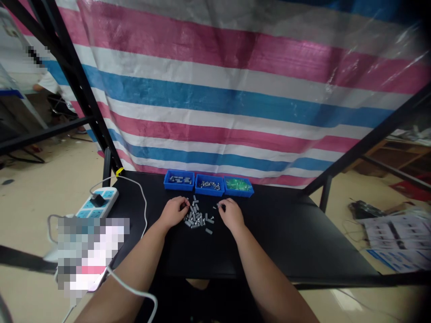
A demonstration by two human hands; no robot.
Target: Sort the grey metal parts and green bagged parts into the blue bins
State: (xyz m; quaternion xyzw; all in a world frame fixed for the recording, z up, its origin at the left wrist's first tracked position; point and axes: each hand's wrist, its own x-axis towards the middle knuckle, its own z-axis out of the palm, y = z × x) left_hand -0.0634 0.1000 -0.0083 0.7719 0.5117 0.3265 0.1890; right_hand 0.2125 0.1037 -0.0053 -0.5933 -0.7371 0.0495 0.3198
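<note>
Black tabletop (279,242), three blue bins (209,192) in a row, scattered gray pieces (195,220), power strip (96,212) at left

A wide, creased sheet of glossy plastic (215,103), striped in pink, white and blue, hangs behind a flat black table (289,233). Slanting black metal bars (370,140) frame it on both sides. The smooth beige floor (27,193) carries a pale patch of light (346,299) at lower right; a brown wooden desk (400,151) stands beyond the right-hand bars
</note>
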